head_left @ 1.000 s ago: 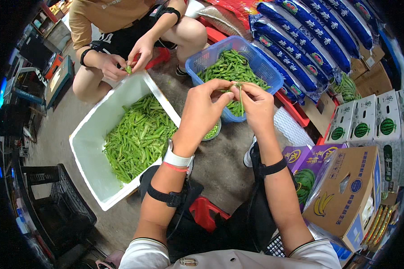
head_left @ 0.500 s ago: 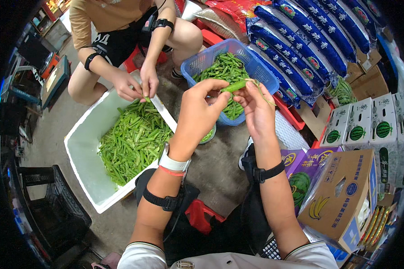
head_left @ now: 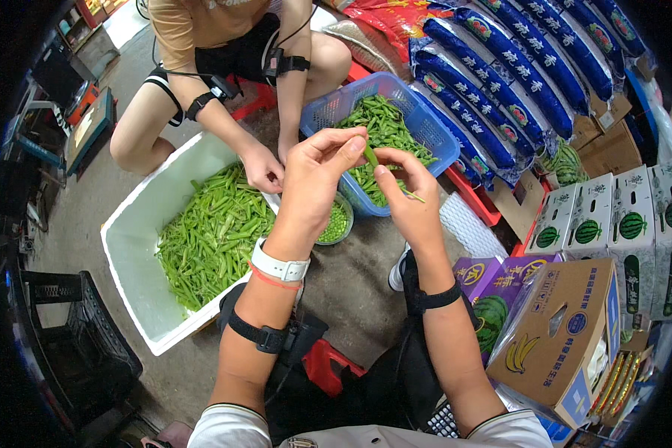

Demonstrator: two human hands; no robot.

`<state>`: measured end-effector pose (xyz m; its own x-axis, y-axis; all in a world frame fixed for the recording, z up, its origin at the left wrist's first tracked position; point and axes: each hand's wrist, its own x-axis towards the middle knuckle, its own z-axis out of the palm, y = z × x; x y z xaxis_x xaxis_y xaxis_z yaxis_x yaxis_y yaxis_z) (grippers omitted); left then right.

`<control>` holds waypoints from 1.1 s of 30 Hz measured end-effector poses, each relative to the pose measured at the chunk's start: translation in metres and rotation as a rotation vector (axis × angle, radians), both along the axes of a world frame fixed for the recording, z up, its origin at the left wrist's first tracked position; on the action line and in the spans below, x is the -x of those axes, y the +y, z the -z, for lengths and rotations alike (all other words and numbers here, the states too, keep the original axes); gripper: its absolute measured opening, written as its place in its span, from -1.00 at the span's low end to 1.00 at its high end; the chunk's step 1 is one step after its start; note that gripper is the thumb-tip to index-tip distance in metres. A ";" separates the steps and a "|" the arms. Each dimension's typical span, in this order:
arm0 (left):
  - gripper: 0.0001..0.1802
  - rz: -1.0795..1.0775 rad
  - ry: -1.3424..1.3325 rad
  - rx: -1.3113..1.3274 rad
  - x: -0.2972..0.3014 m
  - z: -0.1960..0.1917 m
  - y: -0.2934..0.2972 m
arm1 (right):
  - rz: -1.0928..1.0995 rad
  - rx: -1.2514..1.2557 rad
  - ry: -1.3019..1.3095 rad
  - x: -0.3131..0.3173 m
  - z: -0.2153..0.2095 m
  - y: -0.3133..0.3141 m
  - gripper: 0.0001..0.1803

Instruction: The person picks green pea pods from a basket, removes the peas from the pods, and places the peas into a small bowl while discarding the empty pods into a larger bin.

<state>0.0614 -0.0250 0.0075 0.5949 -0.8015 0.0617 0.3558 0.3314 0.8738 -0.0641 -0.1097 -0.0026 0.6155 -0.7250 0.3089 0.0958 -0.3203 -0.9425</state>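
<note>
A green pea pod (head_left: pixel 370 155) is pinched between both my hands. My left hand (head_left: pixel 317 175) has its thumb and fingertips closed on the pod's upper end. Just to the right, my right hand (head_left: pixel 413 196) grips the lower part, and a thin stem or string sticks out past its fingers. Beneath my hands stands a blue plastic basket (head_left: pixel 444 123) with many pods. Partly hidden behind my left wrist is a round bowl of shelled peas (head_left: pixel 336 224). A white foam box (head_left: pixel 133 287) to the left holds a heap of pods (head_left: pixel 213 239).
Another person's hand (head_left: pixel 261 170) hovers over the foam box's right rim. A black chair (head_left: pixel 82 343) stands at left. On the right are blue packed sacks (head_left: pixel 500 75), watermelon cartons (head_left: pixel 590 213) and a brown banana box (head_left: pixel 552 328). A red stool (head_left: pixel 325 366) shows below me.
The pod has tilted from nearly level to steep, and my right hand has dropped lower. The other person's hands have moved down and right, near the bowl, which shows more now.
</note>
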 end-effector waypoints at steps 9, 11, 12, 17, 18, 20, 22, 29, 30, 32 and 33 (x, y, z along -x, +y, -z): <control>-0.75 0.078 -0.013 -0.110 -0.006 -0.004 0.008 | 0.013 0.226 0.043 0.002 -0.006 0.005 -0.79; -0.73 0.113 0.058 -0.096 -0.008 -0.006 0.008 | 0.044 0.121 0.012 0.001 -0.006 0.005 -0.80; -0.72 0.124 0.108 -0.062 -0.007 -0.009 0.008 | 0.046 0.121 0.013 0.001 -0.005 0.004 -0.80; -0.72 0.101 0.032 -0.077 -0.008 -0.008 0.009 | 0.100 0.287 0.014 0.001 -0.008 -0.001 -0.81; -0.74 0.091 -0.006 -0.092 -0.008 -0.008 0.008 | 0.099 0.286 0.015 0.002 -0.008 -0.001 -0.81; -0.76 0.081 -0.042 -0.107 -0.008 -0.006 0.008 | 0.105 0.354 0.019 0.002 -0.007 -0.001 -0.81; -0.77 0.093 -0.058 -0.102 -0.009 -0.004 0.008 | 0.099 0.380 0.020 0.002 -0.007 -0.001 -0.81; -0.83 0.104 -0.128 -0.111 -0.012 -0.003 0.009 | 0.050 0.472 0.044 0.005 -0.010 -0.003 -0.79; -0.84 0.100 -0.135 -0.114 -0.012 -0.003 0.009 | 0.050 0.470 0.043 0.005 -0.009 -0.002 -0.79; -0.85 0.097 -0.141 -0.117 -0.011 -0.003 0.008 | 0.037 0.471 0.031 0.006 -0.009 -0.001 -0.76; -0.85 0.098 -0.159 -0.128 -0.012 -0.003 0.009 | 0.037 0.468 0.030 0.005 -0.010 0.001 -0.76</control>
<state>0.0731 -0.0158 0.0104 0.5044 -0.8624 0.0429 0.2352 0.1850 0.9542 -0.0690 -0.1087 0.0069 0.6055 -0.5338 0.5903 0.0513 -0.7140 -0.6982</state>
